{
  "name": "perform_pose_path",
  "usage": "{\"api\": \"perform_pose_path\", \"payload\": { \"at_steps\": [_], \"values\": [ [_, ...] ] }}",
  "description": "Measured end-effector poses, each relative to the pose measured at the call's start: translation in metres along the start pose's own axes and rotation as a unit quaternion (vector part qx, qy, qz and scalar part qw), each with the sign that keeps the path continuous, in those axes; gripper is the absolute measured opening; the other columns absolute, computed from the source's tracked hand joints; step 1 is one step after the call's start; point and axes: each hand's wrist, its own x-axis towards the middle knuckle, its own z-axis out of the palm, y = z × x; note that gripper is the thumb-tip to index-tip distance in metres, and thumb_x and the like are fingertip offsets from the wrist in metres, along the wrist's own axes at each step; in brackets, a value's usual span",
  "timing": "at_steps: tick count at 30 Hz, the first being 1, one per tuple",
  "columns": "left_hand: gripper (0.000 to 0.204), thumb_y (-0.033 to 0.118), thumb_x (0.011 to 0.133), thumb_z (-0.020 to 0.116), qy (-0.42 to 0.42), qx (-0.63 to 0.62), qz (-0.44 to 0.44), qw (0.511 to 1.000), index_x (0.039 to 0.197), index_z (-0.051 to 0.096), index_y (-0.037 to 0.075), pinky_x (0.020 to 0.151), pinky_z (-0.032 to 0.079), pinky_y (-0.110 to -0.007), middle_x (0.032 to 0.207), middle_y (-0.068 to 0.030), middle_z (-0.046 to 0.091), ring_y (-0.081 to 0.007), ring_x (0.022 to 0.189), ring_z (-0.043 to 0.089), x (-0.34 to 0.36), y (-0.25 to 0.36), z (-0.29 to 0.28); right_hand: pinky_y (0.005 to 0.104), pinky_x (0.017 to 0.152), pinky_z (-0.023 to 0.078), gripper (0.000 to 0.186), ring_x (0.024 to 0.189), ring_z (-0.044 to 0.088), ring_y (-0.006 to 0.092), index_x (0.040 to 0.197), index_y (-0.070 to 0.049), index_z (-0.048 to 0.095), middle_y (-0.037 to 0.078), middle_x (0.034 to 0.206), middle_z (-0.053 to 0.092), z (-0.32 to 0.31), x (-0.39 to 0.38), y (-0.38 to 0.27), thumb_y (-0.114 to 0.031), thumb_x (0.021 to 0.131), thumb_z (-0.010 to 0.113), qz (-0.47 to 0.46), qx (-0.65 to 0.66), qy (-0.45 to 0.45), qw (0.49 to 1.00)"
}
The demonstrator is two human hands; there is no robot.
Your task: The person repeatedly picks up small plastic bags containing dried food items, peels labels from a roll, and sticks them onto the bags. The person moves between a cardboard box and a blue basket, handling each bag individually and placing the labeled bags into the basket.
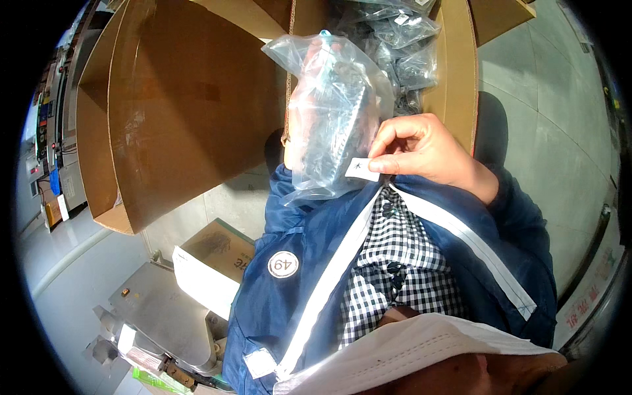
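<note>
My left hand [296,131] is behind a clear plastic bag [334,118] with dark contents, holding it upright in front of me; its fingers are only partly seen through the plastic. My right hand [421,148], just right of the bag, pinches a small white label [359,169] between thumb and forefinger near the bag's lower right.
An open cardboard box [451,85] beyond my hands holds several bagged dark items [401,59]. Large cardboard [184,99] stands at left. A smaller box [217,253] and metal equipment [161,316] are at lower left, more machinery [59,164] at the far left.
</note>
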Motion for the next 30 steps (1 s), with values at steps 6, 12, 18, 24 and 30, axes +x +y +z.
{"api": "perform_pose_path", "payload": {
  "at_steps": [6,12,18,24,30],
  "values": [
    [0.032,0.034,0.100,0.056,0.012,-0.012,0.026,1.000,0.123,0.058,0.012,0.069,0.056,-0.031,0.101,-0.0054,0.064,-0.0176,0.085,0.065,0.001,-0.005,0.004,0.0197,0.058,0.041,0.008,0.066,0.053,0.0027,0.088,-0.001,0.072,0.000,0.078,0.067,0.006,0.004,0.002,-0.005,0.083,0.077,-0.038,-0.111,0.065,0.991],
    [0.035,0.041,0.102,0.050,0.037,0.011,0.033,0.999,0.113,0.062,0.010,0.068,0.053,-0.028,0.094,-0.0045,0.065,-0.0159,0.080,0.063,0.006,-0.008,-0.007,0.0286,0.065,0.046,0.061,0.071,0.050,0.0140,0.108,-0.007,0.046,0.005,0.077,0.050,0.000,0.015,0.007,-0.031,0.072,0.089,-0.058,-0.323,0.164,0.930],
    [0.033,0.032,0.102,0.053,0.116,0.153,0.234,0.953,0.125,0.056,0.008,0.083,0.054,-0.031,0.112,-0.0079,0.064,-0.0166,0.097,0.063,0.019,-0.015,-0.007,0.0478,0.112,0.037,0.122,0.135,0.040,0.0397,0.151,0.002,0.016,0.029,0.145,0.033,-0.006,0.035,0.049,-0.055,0.069,0.085,-0.097,-0.112,0.152,0.977],
    [0.029,0.013,0.103,0.051,0.064,0.254,0.546,0.796,0.130,0.052,0.003,0.096,0.050,-0.036,0.123,-0.0171,0.061,-0.0220,0.109,0.060,0.030,0.012,0.003,0.0437,0.117,0.030,0.110,0.142,0.031,0.0307,0.157,-0.006,0.015,0.018,0.152,0.033,-0.005,0.030,0.018,-0.027,0.076,0.086,-0.039,0.157,-0.014,0.987],
    [0.029,0.008,0.105,0.041,0.151,0.252,0.530,0.796,0.132,0.051,0.006,0.093,0.055,-0.039,0.123,-0.0209,0.063,-0.0263,0.109,0.064,0.033,0.025,-0.011,0.0359,0.111,0.038,0.093,0.132,0.045,0.0264,0.154,-0.007,0.026,0.015,0.147,0.044,-0.119,0.104,-0.100,-0.029,0.080,0.078,-0.355,-0.239,-0.021,0.903]
  ]
}}
